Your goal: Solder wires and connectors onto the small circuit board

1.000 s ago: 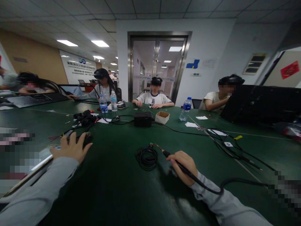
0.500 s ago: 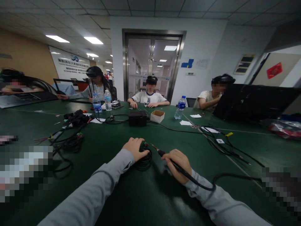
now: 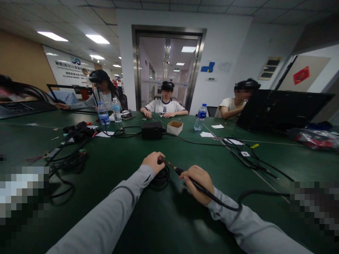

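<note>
My right hand [image 3: 199, 182] grips a soldering iron [image 3: 179, 171] like a pen, its thin coppery tip pointing left. A thick black cord runs from the handle over my right sleeve. Just left of the tip, my left hand [image 3: 153, 163] has its thumb and fingers pinched around the small end of a black cable. Below these fingers the rest of that coiled cable [image 3: 160, 182] lies on the green table [image 3: 182, 222]. The iron's tip reaches the pinched end; whether they touch I cannot tell.
Ahead stand a black box [image 3: 152, 130], a small open carton [image 3: 174, 127] and a water bottle [image 3: 200, 117]. Tangled cables [image 3: 72, 158] lie left, more black cables [image 3: 247, 158] right. Two bottles [image 3: 103, 113] stand back left. Several people sit around the table; a large black panel [image 3: 283, 109] stands right.
My left fingers have closed around the cable end, where a small red and green part showed before. The iron's tip has moved left, up to those fingers. The view has shifted slightly.
</note>
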### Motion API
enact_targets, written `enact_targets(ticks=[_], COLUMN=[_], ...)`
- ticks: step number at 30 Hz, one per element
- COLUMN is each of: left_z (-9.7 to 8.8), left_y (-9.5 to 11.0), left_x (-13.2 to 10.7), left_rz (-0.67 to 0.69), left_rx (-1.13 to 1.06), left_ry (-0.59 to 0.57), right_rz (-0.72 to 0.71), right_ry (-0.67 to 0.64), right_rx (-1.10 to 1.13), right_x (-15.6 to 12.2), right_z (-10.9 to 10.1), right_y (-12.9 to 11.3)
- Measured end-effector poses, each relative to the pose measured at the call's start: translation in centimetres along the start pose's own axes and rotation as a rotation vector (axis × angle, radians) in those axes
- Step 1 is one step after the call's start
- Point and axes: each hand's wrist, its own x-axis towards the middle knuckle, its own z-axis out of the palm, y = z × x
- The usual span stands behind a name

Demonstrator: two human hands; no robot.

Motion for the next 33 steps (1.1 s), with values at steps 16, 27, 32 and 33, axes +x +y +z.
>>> enact_targets(ticks=[16, 27, 32, 33], left_z=[-0.4, -0.2, -0.4, -0.4], left_y=[1.0, 0.7, 1.0, 1.0], left_x=[-1.1, -1.1, -1.1, -1.2], left_rz=[0.078, 0.069, 0.066, 0.063], left_rx=[0.037, 0.029, 0.056, 0.058], left_ry=[0.034, 0.047, 0.039, 0.038], right_rz=[-0.018, -0.038, -0.044, -0.042], right_ry=[-0.091, -0.080, -0.060, -0.060], right_rx=[-0.015, -0.037, -0.047, -0.050], right_x=[-0.5, -0.2, -0.2, -0.3], right_z=[0.5, 0.4, 0.3, 0.4], right_y=[0.1, 0.0, 0.0, 0.0])
